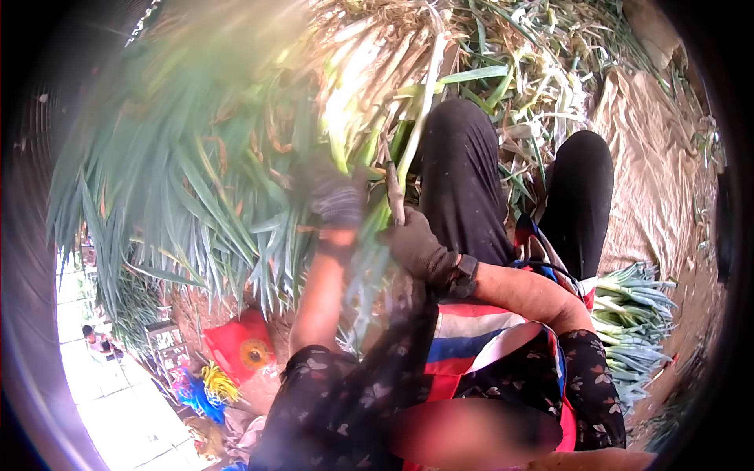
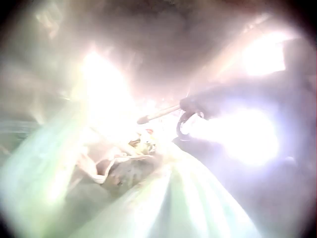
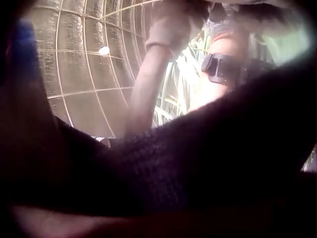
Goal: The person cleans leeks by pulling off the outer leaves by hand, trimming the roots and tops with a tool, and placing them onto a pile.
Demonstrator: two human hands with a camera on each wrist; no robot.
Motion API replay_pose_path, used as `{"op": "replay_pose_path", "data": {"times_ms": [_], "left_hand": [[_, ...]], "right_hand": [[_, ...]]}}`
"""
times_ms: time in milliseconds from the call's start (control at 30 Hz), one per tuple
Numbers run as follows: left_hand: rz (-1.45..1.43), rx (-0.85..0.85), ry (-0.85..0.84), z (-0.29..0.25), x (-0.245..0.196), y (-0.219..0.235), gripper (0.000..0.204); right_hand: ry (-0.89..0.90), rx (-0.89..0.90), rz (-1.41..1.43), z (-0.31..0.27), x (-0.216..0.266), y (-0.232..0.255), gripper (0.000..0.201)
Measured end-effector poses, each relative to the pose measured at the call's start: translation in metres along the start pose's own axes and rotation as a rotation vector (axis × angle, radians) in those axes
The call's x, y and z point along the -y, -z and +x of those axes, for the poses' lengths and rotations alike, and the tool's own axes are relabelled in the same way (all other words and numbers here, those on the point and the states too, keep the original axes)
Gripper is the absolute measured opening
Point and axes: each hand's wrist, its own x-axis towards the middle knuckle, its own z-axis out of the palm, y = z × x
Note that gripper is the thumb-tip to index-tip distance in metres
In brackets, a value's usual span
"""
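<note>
Motion blurs my gloved left hand [image 1: 336, 196] among long green leek leaves. It grips a leek [image 1: 339, 141], whose pale shaft rises above the glove. In the left wrist view, pale green leek leaves [image 2: 198, 198] fan out close to the camera. Just to the right, my dark-gloved right hand [image 1: 420, 245] holds a slim wooden-handled tool [image 1: 395, 192], pointing up toward the stalks. Its working end is hard to make out. A brown wooden rod [image 2: 157, 115] shows in the glare of the left wrist view. Dark cloth covers much of the right wrist view.
A large heap of leeks [image 1: 181, 173] spreads on the left, roots and shafts at the top. Dry trimmings [image 1: 534, 63] lie beyond my knees. More leeks [image 1: 636, 330] lie at right, near a tan cloth [image 1: 648, 173]. A red bag [image 1: 239, 341] and yellow ties [image 1: 220, 383] are lower left.
</note>
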Motion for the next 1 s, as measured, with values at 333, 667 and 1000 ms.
{"op": "replay_pose_path", "data": {"times_ms": [333,667,1000], "left_hand": [[-0.112,0.389,0.064,-0.007,0.005,-0.031,0.056],[-0.921,0.472,0.214,0.164,0.023,0.02,0.026],[-1.038,0.418,0.115,0.187,-0.034,0.029,0.02]], "right_hand": [[-0.056,-0.034,-0.022,0.005,-0.003,0.0,0.02],[-0.071,-0.051,-0.03,0.002,0.001,0.01,0.028],[0.018,0.107,-0.015,0.009,0.0,0.017,0.031]]}}
